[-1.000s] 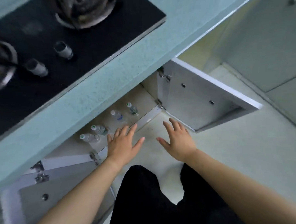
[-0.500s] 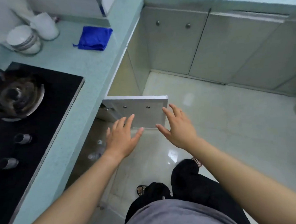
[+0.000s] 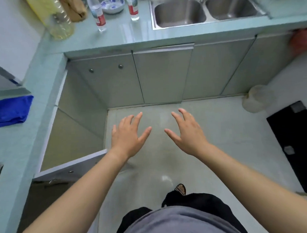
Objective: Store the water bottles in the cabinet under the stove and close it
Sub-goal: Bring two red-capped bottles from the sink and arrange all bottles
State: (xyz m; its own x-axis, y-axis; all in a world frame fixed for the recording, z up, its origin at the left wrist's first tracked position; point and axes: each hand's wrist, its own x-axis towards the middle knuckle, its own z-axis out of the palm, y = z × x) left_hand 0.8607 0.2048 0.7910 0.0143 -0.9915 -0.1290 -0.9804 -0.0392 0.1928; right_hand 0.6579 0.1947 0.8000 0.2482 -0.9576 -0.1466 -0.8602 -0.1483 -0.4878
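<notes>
Two water bottles point(image 3: 99, 15) stand upright on the far counter point(image 3: 111, 36), left of the sink point(image 3: 206, 9), well apart from the hands. Cabinet door point(image 3: 71, 169) at near left hangs open; the inside is dark, contents can't be made out. Judgement: storing not finished, closing not yet done. Left hand point(image 3: 128, 135) and right hand point(image 3: 186, 133) are out in front over the floor point(image 3: 219, 140), palms down, fingers spread, apart, holding nothing

Blue cloth point(image 3: 11, 111) on the counter; double steel sink point(image 3: 206, 10); patterned bowl point(image 3: 112, 5).
</notes>
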